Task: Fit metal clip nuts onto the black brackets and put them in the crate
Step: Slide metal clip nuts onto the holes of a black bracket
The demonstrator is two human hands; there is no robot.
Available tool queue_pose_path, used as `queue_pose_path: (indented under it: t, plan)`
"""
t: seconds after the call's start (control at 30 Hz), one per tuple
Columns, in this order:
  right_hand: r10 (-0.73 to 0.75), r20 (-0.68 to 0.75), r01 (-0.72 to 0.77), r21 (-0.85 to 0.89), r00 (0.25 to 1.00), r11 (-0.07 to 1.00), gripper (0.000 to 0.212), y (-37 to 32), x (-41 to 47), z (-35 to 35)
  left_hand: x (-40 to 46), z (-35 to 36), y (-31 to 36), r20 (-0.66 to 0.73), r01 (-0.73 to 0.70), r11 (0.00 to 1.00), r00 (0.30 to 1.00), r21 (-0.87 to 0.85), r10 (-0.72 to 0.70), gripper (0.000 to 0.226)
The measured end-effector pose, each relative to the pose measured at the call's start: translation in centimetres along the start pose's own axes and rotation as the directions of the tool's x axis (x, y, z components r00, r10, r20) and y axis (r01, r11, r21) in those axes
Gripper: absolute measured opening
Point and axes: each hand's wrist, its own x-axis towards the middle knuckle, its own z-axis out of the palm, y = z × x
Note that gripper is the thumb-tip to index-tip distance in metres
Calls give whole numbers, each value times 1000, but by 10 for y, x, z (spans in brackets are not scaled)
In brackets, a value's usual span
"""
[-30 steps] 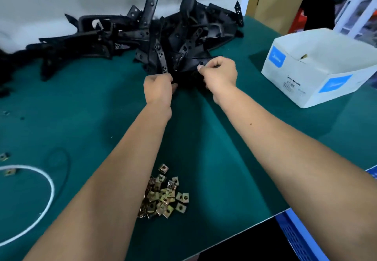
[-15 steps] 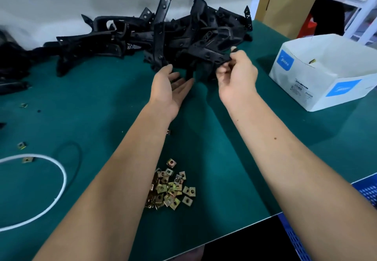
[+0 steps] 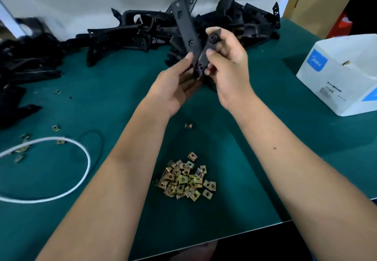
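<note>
Centre frame above green worktop (image 3: 61, 220): left hand (image 3: 175, 89) cupped loosely under, right hand (image 3: 226, 64) clamped on, black bracket (image 3: 195, 44), bracket pile (image 3: 142, 34) behind, clip nuts (image 3: 185, 179) heaped lower centre.

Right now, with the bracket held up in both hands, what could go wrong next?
1. The black bracket is lifted just in front of the bracket pile; swinging it might snag or shift others.
2. The right hand pinches it while the left hand only supports it, so it may slip.
3. The clip nuts lie under the forearms; lowering them could scatter the nuts.
</note>
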Motion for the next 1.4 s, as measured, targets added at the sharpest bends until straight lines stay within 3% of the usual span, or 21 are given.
queue_pose_path:
  t: [0.07,0.13,0.23,0.3,0.33,0.4,0.43,0.53,0.63,0.67,0.73,0.8,0.83,1.03,1.4]
  plan:
    - [152,123,-163,89,981,983,34,2,-3,7,-4,-19,2,3,-25,1000,1000,-9,25,24]
    - [233,188,-218,-97,954,971,26,8,-7,13,-6,-37,1,-38,-82,995,996,48,84,24]
    - [343,221,-227,-424,913,877,22,15,-9,7,-10,-63,-4,-227,-184,974,951,135,211,13]
    - [394,352,-71,-664,849,744,25,14,-8,-3,-13,-80,-5,-268,-243,968,930,66,252,18]
    - [449,437,40,-751,779,660,26,12,-8,-7,-14,-85,-5,-253,-263,965,933,10,257,18]
    - [576,519,192,-824,631,533,24,7,-11,-7,-16,-92,-3,-220,-281,957,940,-74,259,15]
    - [602,526,233,-836,601,497,23,6,-13,-6,-16,-93,-2,-223,-291,951,939,-101,263,14]
    - [593,517,287,-850,617,442,15,9,-18,-4,-16,-89,1,-255,-317,928,930,-194,264,15]
    - [478,517,340,-847,710,409,5,14,-21,1,-18,-84,4,-322,-317,915,918,-251,230,7]
    - [427,515,325,-836,743,442,6,16,-23,3,-18,-82,3,-363,-315,917,907,-244,215,5]
    - [336,480,165,-738,810,655,10,20,-28,11,-18,-77,-1,-448,-310,934,870,-175,205,3]
    - [284,400,-59,-488,871,871,13,24,-37,22,-19,-72,-3,-486,-313,943,845,-111,223,8]
    - [269,359,-123,-380,894,917,14,27,-40,27,-20,-71,-4,-489,-311,946,841,-88,231,12]
    - [277,207,-224,-245,938,943,9,39,-48,40,-23,-62,-12,-491,-285,959,835,1,248,19]
    - [342,209,-301,-207,916,931,13,38,-51,42,-24,-56,-18,-489,-307,952,830,2,269,22]
